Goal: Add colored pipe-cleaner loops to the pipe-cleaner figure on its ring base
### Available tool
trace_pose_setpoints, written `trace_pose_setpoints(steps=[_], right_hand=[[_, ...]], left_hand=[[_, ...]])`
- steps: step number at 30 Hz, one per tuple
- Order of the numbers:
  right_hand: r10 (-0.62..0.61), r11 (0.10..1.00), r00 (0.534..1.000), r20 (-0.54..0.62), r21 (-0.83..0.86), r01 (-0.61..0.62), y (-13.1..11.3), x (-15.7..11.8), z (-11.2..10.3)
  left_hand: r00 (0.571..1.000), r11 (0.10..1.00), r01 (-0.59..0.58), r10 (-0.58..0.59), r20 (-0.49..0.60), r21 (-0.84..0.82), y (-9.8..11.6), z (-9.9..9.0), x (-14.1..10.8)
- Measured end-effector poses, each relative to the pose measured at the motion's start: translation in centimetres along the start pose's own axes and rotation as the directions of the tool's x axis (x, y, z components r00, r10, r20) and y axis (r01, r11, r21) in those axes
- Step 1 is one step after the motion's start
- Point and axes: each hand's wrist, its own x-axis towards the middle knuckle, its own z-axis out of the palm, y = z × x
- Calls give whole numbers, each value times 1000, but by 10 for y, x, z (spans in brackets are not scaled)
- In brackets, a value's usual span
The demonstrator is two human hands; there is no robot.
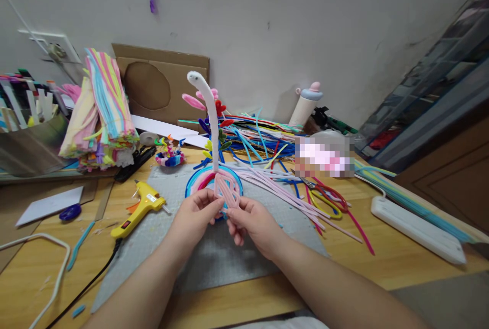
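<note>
Between my two hands is a pale pink folded pipe cleaner piece (228, 190), with several strands side by side. My left hand (202, 209) pinches its lower left side between thumb and fingers. On the lower right, my right hand (248, 219) pinches it too, fingers curled beneath. Just behind stands a round coiled base (191, 180) of blue, white and pink pipe cleaners, partly hidden by my hands. A tall white fuzzy stem (213, 120) rises from it, its tip bent left. Colourful pipe cleaner petals (225, 122) show behind the stem.
On the grey mat (214, 273), loose pink pipe cleaners (282, 194) spread rightward beside scissors (324, 199). A yellow glue gun (139, 209) lies left, its cord trailing forward. Bundled pipe cleaners (103, 110) and a power strip (416, 229) flank the work. A bottle (305, 107) stands behind.
</note>
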Motion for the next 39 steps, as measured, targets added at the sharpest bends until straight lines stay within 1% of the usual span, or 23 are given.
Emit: trace_pose_setpoints(steps=[3, 5, 9, 12, 15, 18, 22, 25, 29, 31, 33, 34, 36, 38, 39], right_hand=[[-7, 999, 1000, 29, 51, 5, -1, 1, -1], [-4, 996, 1000, 10, 87, 3, -1, 2, -1], [21, 998, 999, -45, 67, -18, -3, 2, -1], [3, 998, 998, -70, 56, 1, -4, 2, 0], [-4, 999, 999, -42, 43, 5, -3, 1, 1], [24, 998, 1000, -8, 56, -23, -1, 1, 2], [24, 998, 999, -34, 56, -22, 1, 2, 1], [20, 997, 999, -48, 70, -17, 4, 4, 0], [41, 995, 999, -18, 86, -39, 6, 6, 0], [37, 998, 999, -28, 46, -35, 4, 6, -1], [-23, 999, 994, -105, -38, 19, 0, 8, -5], [-73, 994, 985, -156, -91, 59, -2, 9, -8], [-188, 969, 950, -248, -204, 138, -5, 13, -16], [-264, 934, 920, -289, -315, 169, -5, 18, -25], [-289, 909, 911, -294, -382, 166, -4, 21, -29]], left_hand=[[998, 999, 13, -16, -66, -43, 0, -2, 1], [996, 998, 23, -28, -87, -55, -1, -3, 2], [997, 998, 26, -30, -68, -54, -1, -1, 3], [999, 995, 32, -36, -40, -96, 0, 3, 2], [999, 996, 44, -46, -18, -77, 0, 5, 0], [997, 994, 44, -50, -57, -103, -2, 3, 0], [991, 983, 11, -36, -132, -185, -4, -3, 3], [992, 979, 33, -57, -116, -199, -6, -5, 4], [995, 979, 37, -55, -86, -203, -8, -6, 5], [992, 979, 29, -54, -118, -201, -7, -10, 7], [982, 974, 1, -44, -185, -225, -5, -16, 11], [974, 970, -20, -36, -225, -241, -3, -19, 13], [953, 965, -63, -17, -303, -256, -1, -27, 19], [942, 977, -35, -38, -333, -212, -3, -34, 25], [948, 985, -17, -39, -317, -173, -5, -35, 28]])
